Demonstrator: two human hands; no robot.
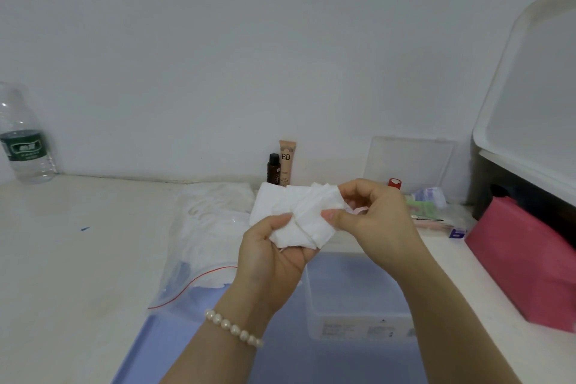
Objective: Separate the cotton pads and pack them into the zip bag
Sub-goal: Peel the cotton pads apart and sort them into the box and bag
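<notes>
Both my hands pinch the cotton pads [296, 218], left hand [274, 256] beneath, right hand [371, 215] peeling rightward; zip bag [199, 246] lies left.

White cotton pads [299, 215], thin and square, are fanned out in a loose stack held above the table. The clear zip bag [199, 246], red-striped at its mouth, lies flat mid-table, already holding white pads.
</notes>
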